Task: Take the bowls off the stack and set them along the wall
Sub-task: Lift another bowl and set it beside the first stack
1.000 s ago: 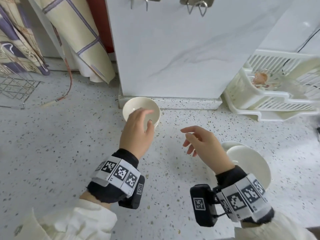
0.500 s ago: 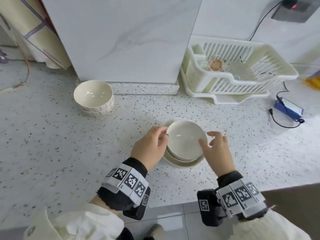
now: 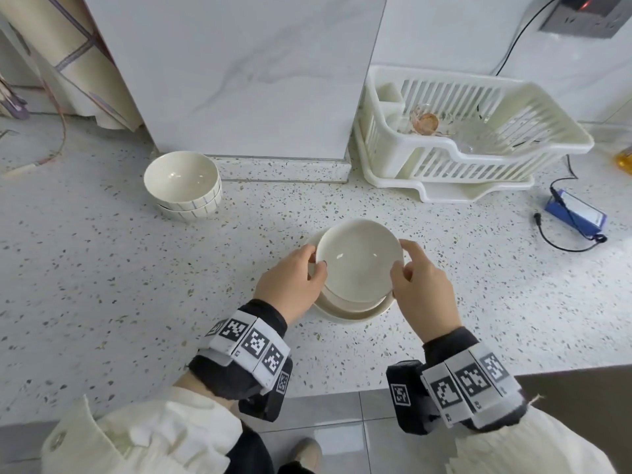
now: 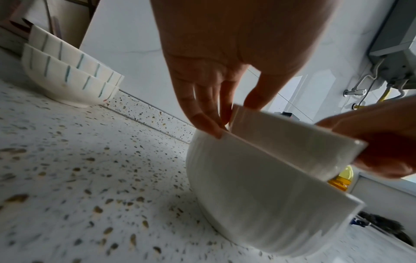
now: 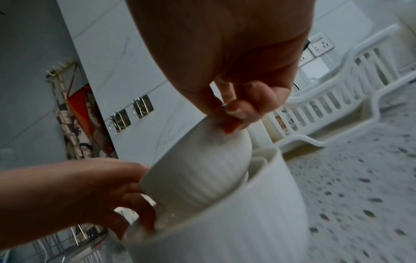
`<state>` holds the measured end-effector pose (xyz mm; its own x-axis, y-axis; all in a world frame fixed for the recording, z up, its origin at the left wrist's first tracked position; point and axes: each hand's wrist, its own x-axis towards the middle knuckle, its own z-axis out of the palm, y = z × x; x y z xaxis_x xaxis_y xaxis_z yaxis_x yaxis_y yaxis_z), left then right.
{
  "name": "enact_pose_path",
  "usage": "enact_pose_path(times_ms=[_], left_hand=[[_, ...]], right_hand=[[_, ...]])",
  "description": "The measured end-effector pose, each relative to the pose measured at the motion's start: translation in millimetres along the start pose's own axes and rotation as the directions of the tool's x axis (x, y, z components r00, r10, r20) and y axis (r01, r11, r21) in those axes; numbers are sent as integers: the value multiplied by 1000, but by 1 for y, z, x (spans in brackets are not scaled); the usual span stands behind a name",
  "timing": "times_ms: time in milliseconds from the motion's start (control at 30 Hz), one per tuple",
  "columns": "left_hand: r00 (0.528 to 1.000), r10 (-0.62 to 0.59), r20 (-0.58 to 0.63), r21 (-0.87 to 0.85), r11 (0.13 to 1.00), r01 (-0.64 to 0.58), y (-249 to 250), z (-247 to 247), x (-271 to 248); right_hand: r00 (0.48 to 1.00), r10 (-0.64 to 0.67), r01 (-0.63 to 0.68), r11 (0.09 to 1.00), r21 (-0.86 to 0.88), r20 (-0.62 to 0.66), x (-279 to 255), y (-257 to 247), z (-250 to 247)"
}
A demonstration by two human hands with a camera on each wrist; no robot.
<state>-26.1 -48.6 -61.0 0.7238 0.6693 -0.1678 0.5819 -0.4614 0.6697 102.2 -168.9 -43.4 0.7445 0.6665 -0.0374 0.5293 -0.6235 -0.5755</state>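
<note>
A stack of cream bowls (image 3: pixel 352 311) stands on the speckled counter near its front edge. The top bowl (image 3: pixel 357 260) is tilted and partly lifted out of the bowl below (image 4: pixel 258 201). My left hand (image 3: pixel 294 285) pinches its left rim, thumb inside (image 4: pixel 256 99). My right hand (image 3: pixel 419 285) pinches its right rim (image 5: pixel 234 113). Two striped bowls (image 3: pixel 183 184), nested one in the other, sit by the base of the white wall panel (image 3: pixel 239 70) at the back left.
A white dish rack (image 3: pixel 472 138) holding glassware stands on its tray at the back right. A blue adapter (image 3: pixel 576 213) with a black cable lies at the far right. A patterned cloth (image 3: pixel 85 63) hangs at the back left. The counter's front edge runs just below my wrists.
A second ago my left hand was at the bowls by the wall and my right hung free. Both hands came back to the stack, took the top bowl's rim and tipped it up.
</note>
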Motion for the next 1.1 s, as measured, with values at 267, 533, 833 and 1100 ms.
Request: enact_pose_path(times_ms=[267,533,833,1100], left_hand=[[992,-37,-123,-211,977,10,-10,-42,10],[985,-116,-127,-374,925,61,-69,-98,42],[970,-145,195,-343,917,206,-130,-92,85],[957,-170,237,-371,894,251,-142,-78,108]], right_hand=[[999,-39,40,979,201,-9,13,-64,-1],[977,104,-173,898,404,186,51,-131,73],[939,269,-331,873,357,212,77,-142,134],[912,352,-408,831,378,211,89,-141,153]])
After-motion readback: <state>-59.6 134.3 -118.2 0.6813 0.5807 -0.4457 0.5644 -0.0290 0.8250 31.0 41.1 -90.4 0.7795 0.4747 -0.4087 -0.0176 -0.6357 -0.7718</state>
